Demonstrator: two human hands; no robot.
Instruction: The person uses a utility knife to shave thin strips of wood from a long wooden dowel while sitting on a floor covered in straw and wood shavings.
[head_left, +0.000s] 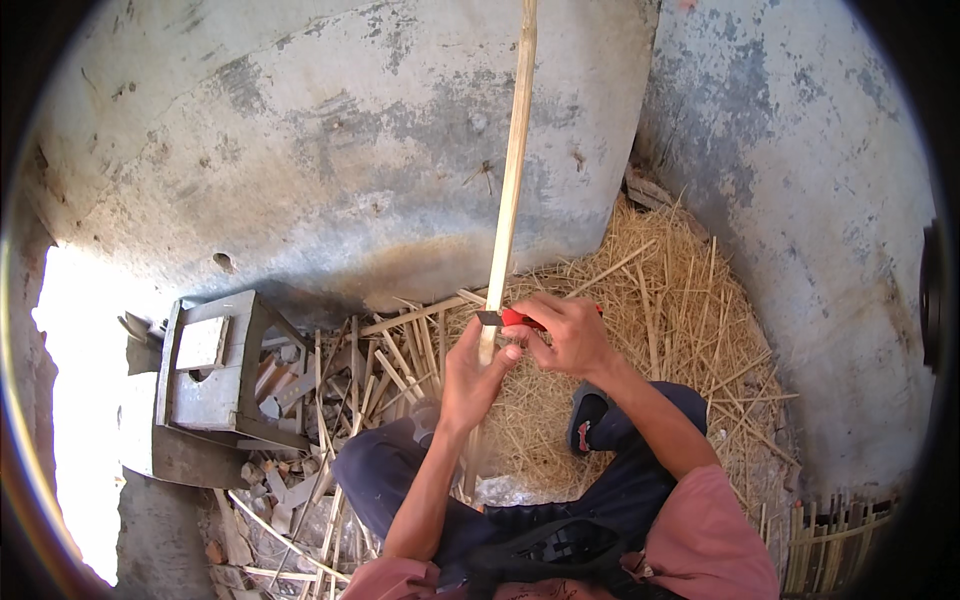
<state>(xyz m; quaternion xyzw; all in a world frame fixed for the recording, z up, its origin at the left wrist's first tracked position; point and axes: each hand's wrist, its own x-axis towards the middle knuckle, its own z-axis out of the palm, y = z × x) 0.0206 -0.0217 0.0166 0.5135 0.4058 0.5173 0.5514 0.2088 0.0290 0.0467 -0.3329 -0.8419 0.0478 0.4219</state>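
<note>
A long pale bamboo strip (512, 170) stands nearly upright in front of me, running from my lap up past the top of the picture. My left hand (470, 375) is closed around the strip low down. My right hand (565, 330) grips a knife with a red handle (520, 319); its dark blade (489, 317) lies against the strip just above my left hand. I sit with my knees bent, in dark trousers and a dark sandal (588, 418).
A heap of straw-like bamboo shavings (680, 320) covers the ground at right. Cut bamboo slats (390, 360) lie scattered to the left, next to an overturned grey wooden stool (215, 370). Stained concrete walls (330, 150) stand close ahead. A woven bamboo piece (830, 540) sits at lower right.
</note>
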